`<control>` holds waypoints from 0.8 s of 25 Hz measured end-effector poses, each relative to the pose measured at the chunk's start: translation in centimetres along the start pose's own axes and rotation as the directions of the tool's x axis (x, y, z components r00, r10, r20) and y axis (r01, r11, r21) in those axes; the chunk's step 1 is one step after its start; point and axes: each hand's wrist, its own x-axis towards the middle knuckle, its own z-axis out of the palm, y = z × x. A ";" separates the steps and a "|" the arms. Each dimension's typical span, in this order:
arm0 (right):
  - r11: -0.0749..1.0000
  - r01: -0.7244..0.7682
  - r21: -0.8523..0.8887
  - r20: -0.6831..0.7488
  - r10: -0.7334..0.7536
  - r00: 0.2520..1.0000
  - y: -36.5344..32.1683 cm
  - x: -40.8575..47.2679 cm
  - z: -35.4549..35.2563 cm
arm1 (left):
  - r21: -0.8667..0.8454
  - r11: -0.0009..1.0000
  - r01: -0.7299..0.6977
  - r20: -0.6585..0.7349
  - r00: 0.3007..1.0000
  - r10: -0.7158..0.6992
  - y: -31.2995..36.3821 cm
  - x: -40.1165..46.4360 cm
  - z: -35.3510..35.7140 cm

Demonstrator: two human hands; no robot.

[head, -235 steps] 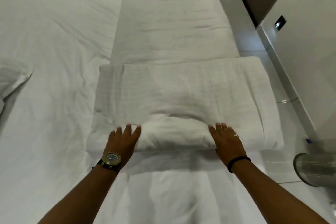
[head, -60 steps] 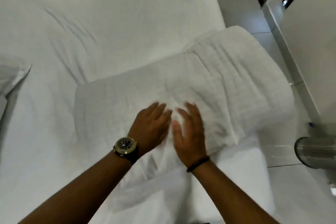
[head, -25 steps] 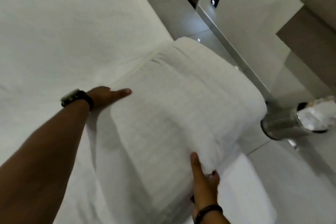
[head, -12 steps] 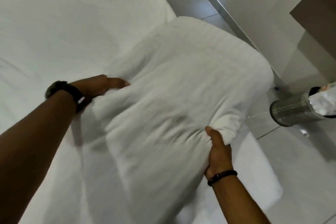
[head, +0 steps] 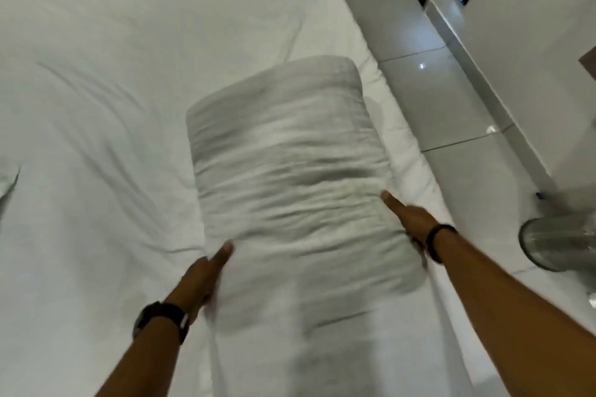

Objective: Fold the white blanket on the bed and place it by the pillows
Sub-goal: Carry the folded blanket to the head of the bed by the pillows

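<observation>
Since a moment ago the blanket has swung lengthwise and now lies on the bed near its right edge, a thick, soft, rippled bundle. The left hand and right hand press its sides with straight fingers, gripping nothing.

No text, label, brand, number or sign can be read anywhere.

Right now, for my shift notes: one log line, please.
blanket: folded, on bed | left hand: flat on side | right hand: flat on side | pillows: unseen
</observation>
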 end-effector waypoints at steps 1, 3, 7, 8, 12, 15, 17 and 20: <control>0.999 -0.013 0.052 -0.027 0.014 1.000 1.9 0.0 0.6 | -0.107 0.994 0.020 -0.002 1.000 -0.021 -1.2 0.7 0.5; 0.988 0.121 0.101 -0.085 -0.113 0.990 4.1 0.0 0.7 | -0.270 0.962 0.041 0.037 0.999 -0.033 -2.8 1.6 1.1; 0.973 0.192 0.127 0.002 -0.193 0.981 3.6 -0.8 0.4 | -0.215 0.976 -0.016 0.063 0.998 0.031 -2.9 0.6 2.6; 0.973 0.181 0.142 0.011 -0.185 0.983 3.5 -1.0 0.4 | -0.199 0.980 -0.025 0.032 0.999 0.033 -2.3 0.0 3.0; 0.925 0.310 0.218 -0.106 -0.294 0.950 3.0 -3.8 0.4 | -0.196 0.970 -0.140 -0.082 0.989 0.126 -0.6 -4.4 3.1; 0.876 0.403 0.263 -0.145 -0.377 0.915 1.9 -7.5 0.4 | -0.174 0.956 -0.237 -0.155 0.965 0.211 0.5 -9.3 2.3; 0.843 0.455 0.286 -0.167 -0.424 0.890 0.8 -9.7 0.5 | -0.164 0.946 -0.281 -0.181 0.951 0.252 1.4 -12.1 1.5; 0.779 0.556 0.290 -0.203 -0.518 0.831 -1.7 -14.3 1.9 | -0.152 0.920 -0.361 -0.238 0.917 0.320 2.0 -17.1 -1.3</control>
